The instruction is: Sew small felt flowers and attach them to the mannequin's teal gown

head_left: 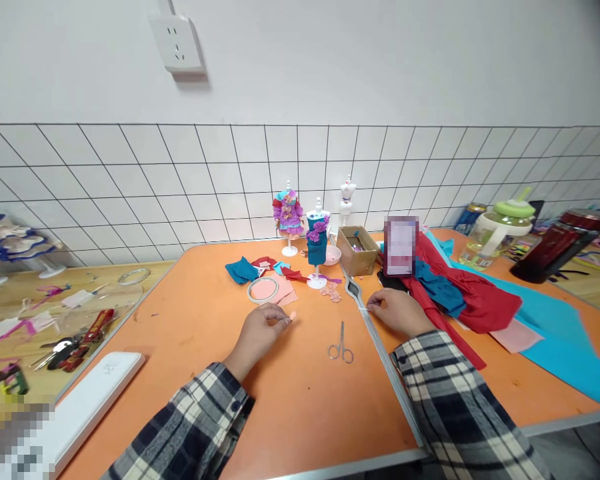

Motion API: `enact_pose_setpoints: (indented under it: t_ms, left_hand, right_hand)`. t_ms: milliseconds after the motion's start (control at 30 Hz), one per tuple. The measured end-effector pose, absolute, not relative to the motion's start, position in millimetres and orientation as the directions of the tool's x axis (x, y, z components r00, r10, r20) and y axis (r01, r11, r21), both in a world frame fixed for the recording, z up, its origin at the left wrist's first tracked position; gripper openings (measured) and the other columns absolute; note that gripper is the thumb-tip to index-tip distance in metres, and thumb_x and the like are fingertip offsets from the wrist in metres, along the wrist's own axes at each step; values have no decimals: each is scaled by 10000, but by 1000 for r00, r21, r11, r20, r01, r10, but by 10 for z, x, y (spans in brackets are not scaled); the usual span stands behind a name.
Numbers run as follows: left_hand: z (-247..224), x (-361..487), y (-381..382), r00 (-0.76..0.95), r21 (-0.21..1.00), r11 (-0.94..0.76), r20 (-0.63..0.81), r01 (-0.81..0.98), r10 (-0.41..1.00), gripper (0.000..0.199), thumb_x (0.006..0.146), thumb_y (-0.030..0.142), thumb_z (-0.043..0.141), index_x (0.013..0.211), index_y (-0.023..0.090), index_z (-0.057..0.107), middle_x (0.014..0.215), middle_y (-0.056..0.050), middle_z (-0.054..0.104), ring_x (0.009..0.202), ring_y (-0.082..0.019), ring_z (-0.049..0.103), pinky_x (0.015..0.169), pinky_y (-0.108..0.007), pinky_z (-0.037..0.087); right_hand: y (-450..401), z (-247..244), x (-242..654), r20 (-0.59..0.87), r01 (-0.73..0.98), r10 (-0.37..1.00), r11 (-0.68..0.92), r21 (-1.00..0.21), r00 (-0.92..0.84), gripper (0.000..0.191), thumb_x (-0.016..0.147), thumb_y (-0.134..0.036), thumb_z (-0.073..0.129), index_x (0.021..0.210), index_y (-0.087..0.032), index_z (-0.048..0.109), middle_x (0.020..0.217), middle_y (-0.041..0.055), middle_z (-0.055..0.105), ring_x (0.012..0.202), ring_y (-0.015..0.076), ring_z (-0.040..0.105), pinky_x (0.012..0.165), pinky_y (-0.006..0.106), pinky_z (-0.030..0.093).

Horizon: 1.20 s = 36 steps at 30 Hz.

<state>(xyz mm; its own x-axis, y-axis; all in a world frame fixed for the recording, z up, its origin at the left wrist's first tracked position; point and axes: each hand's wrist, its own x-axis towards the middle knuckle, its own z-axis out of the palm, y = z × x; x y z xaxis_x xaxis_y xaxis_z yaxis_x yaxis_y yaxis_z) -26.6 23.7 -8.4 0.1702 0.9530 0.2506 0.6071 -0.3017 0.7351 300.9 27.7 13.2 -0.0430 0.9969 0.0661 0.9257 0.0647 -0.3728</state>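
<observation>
My left hand point(263, 333) is over the orange table, its thumb and forefinger pinched on a small pale pink piece point(293, 316). To the right, my right hand point(397, 312) is closed at the fingertips beside the metal table seam, with a thin whitish thing point(364, 309) at them that is too small to name. Small scissors point(341, 347) lie between the hands, touched by neither. Behind them stands a mini mannequin point(317, 243) in a blue dress with purple flowers. Pink petal-like pieces point(331, 292) lie near its base.
A hoop point(263, 290) rests on pink cloth. Behind are a dressed mannequin point(289, 217), a cardboard box point(359, 260) and a phone point(400, 247). Red fabric point(485, 303), a bottle point(500, 233) and a dark flask point(560, 247) are right; a white device point(100, 403) is left.
</observation>
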Motion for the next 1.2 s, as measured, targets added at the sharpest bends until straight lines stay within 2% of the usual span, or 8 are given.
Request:
enact_pose_setpoints:
  t_ms: [233,567,633,733,833,933,1033,1200]
  left_hand:
    - [-109,-240,221,175,786,-288,229,547,958,203,742,352,643,635,191,705,832,-59,693,788,-206,642,769,-333,489]
    - [-84,-185,187,198,735,-323,255,597,946,203,747,329,626,600,198,676,780,-43,674,794,-200,623,781,-324,466]
    - [-94,-187,197,178,761,-303,245,574,953,223,744,346,623,587,192,665,763,-38,671,766,-193,623,750,-310,463]
    - [-114,-185,218,114,798,-253,229,546,967,255,733,381,619,573,185,652,715,-31,658,704,-184,607,673,-288,449]
    - [-124,-168,228,43,822,-209,220,530,975,254,724,395,614,593,182,662,702,-31,657,686,-184,599,638,-280,433]
    - [-115,-148,219,-2,834,-178,210,522,978,245,733,390,605,624,181,673,711,-33,668,705,-189,609,647,-281,430]
    - [-94,-131,203,-13,830,-166,204,533,979,229,746,365,595,635,183,679,723,-35,679,722,-191,618,658,-283,434]
    - [-66,-78,168,13,816,-209,240,538,971,205,759,311,585,632,188,688,757,-39,692,759,-186,631,699,-283,456]
  right_hand:
    - [272,89,2862,-5,964,997,79,-255,-83,188,814,-377,590,857,-260,731,931,19,706,856,189,610,601,269,314]
    - [327,-61,2762,44,976,995,101,-195,-94,186,876,-242,504,927,-159,662,982,110,671,884,214,614,674,286,356]
    - [304,-41,2657,119,959,991,96,-267,-66,196,879,-236,492,945,-160,659,992,112,666,895,216,611,701,291,379]
    - [234,-23,2363,233,765,973,151,-627,-1,173,833,-265,546,862,-180,693,917,76,681,853,195,615,740,287,424]
    - [120,-40,1992,73,396,992,108,-912,-102,224,775,-358,607,811,-167,719,798,56,678,705,163,605,620,260,455]
    - [9,-47,1726,-171,106,966,-153,-983,-193,370,797,-473,541,898,-162,715,722,29,615,433,85,446,353,208,295]
    - [-42,-32,1627,-190,-160,948,-235,-959,-253,402,785,-508,558,923,-159,702,843,45,604,481,69,475,316,169,273]
    - [-24,-98,1573,-170,-183,941,-229,-956,-291,324,716,-459,682,829,-156,658,718,0,585,459,56,453,314,149,287]
